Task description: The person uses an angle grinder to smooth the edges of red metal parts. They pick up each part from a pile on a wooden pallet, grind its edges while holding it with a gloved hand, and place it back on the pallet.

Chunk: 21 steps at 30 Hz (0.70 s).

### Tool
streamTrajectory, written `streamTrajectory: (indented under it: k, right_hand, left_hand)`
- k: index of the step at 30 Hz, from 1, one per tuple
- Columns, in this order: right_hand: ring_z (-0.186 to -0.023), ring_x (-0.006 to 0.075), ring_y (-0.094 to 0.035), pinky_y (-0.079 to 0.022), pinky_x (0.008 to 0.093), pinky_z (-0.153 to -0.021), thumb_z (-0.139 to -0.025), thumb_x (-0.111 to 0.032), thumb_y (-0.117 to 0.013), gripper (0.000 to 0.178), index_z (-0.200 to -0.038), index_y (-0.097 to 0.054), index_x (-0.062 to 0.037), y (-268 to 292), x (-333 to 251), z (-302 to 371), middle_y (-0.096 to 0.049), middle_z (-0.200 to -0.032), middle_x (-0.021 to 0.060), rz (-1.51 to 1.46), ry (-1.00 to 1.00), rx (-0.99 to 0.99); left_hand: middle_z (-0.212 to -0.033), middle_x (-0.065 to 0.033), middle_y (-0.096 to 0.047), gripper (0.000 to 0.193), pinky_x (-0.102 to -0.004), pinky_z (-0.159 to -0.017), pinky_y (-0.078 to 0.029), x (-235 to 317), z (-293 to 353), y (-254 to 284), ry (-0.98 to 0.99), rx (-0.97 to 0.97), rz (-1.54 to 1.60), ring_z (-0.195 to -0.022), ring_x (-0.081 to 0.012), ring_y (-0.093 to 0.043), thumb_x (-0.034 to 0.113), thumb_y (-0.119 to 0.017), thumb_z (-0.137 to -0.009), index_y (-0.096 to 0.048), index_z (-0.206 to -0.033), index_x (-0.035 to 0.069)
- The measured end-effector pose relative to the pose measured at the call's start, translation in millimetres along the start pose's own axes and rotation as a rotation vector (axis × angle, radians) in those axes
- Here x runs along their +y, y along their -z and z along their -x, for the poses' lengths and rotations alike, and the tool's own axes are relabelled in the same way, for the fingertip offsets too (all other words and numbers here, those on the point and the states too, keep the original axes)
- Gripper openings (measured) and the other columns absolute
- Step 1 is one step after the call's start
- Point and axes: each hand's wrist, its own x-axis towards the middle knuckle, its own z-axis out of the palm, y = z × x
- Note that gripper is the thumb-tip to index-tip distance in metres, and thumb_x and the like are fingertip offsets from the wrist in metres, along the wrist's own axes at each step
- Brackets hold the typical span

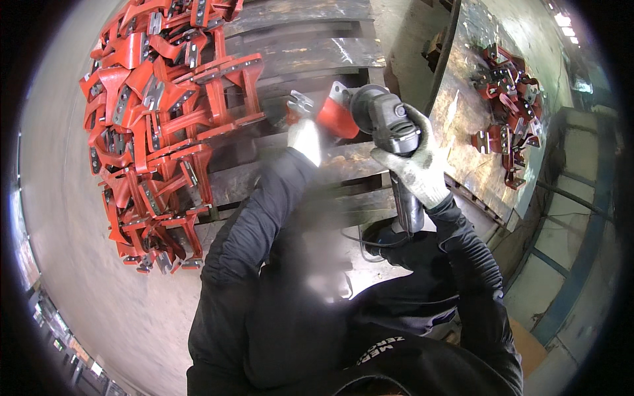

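the pallet (pixel 297 56) was the biggest thing before me, its worn slats running crosswise. along its left side lay the pile (pixel 135 49) of red brackets, tangled together, many with dark or bare metal ends. over on the right stood the board (pixel 456 122), with a smaller heap (pixel 505 102) of red and dark metal pieces toward its far side.

the grinder (pixel 407 208) was in my right hand (pixel 424 168), which was wrapped around the body just below the head. its long axis ran nearly straight away from me, tail end close, head far, and its cord (pixel 361 243) looped near my leg.

the part (pixel 338 120), a red bracket, was up above the slats, its long axis lying roughly crosswise to the grinder's. my left hand (pixel 306 140) was the nearer one, closed on it by the forked metal end, though blur hid the single fingers. from that hand the part reached ahead and to the right; from my right hand it lay ahead and to the left.

the disc (pixel 362 109) sat between grinder head and part, right beside the red flank. whether the two touched, i cannot tell.
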Motion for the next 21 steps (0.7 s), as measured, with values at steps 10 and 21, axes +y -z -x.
streamTrajectory:
  k: [10,21]
  right_hand:
    - [-0.119,0.0225,-0.062,-0.05,0.0368,-0.103,-0.068,-0.022,-0.093,0.093,-0.147,-0.046,-0.0092,-6.1,-4.5,-2.4,-0.063,-0.132,0.015,-0.023,0.061,-0.043]
    - [-0.115,0.0254,-0.064,-0.051,0.0384,-0.102,-0.066,-0.024,-0.092,0.093,-0.146,-0.047,-0.0085,-3.0,-1.6,1.9,-0.064,-0.129,0.0166,0.002,-0.005,-0.073]
  left_hand:
    - [-0.139,-0.0174,-0.052,0.05,-0.0464,-0.11,-0.042,-19.1,2.8,-20.9,0.27,-0.12,0.681,-0.127,-0.032,-0.053,0.033,-0.044,-0.102,-0.042,-0.141,0.002]
    - [-0.148,-0.0111,-0.049,0.047,-0.0469,-0.116,-0.039,34.2,11.2,-21.6,0.22,-0.591,1.171,-0.134,-0.0272,-0.049,0.028,-0.031,-0.108,-0.042,-0.147,0.004]
